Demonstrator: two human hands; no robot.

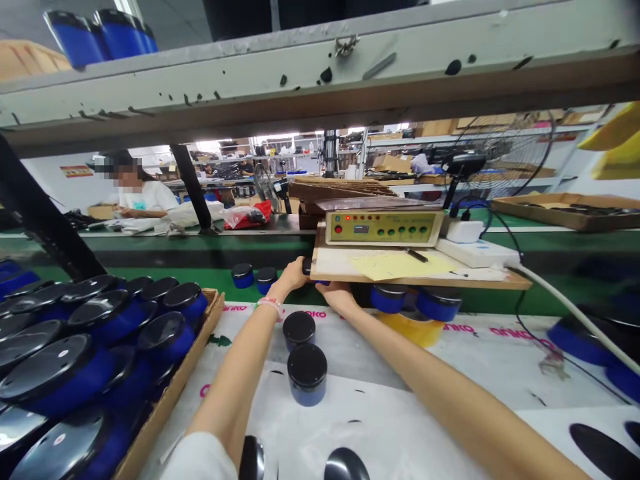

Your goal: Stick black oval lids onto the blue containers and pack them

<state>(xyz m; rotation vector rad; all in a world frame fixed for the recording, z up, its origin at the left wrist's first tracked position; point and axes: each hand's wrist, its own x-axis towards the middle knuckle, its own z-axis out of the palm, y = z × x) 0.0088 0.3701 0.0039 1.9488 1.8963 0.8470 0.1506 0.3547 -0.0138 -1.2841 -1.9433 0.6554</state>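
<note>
Both my arms reach forward to the green surface beyond the white covering. My left hand [294,275] is closed at the side of a blue cylinder with a black top [307,267], largely hidden by the wooden board. My right hand [336,293] curls in from the other side below the board's edge, its fingertips against the blue lower part; some fingers are hidden. Between my forearms stand two more blue cylinders with glossy black tops, a farther one [299,329] and a nearer one [307,373]. Left of my left hand are two similar cylinders [243,275] [267,280].
A cardboard tray [213,313] packed with black-topped blue cylinders lies left. The wooden board [420,283] carries a control box [383,229], yellow paper and a power strip [477,253] with a trailing white cable. A shelf beam [280,80] crosses overhead. A person [145,197] sits far left.
</note>
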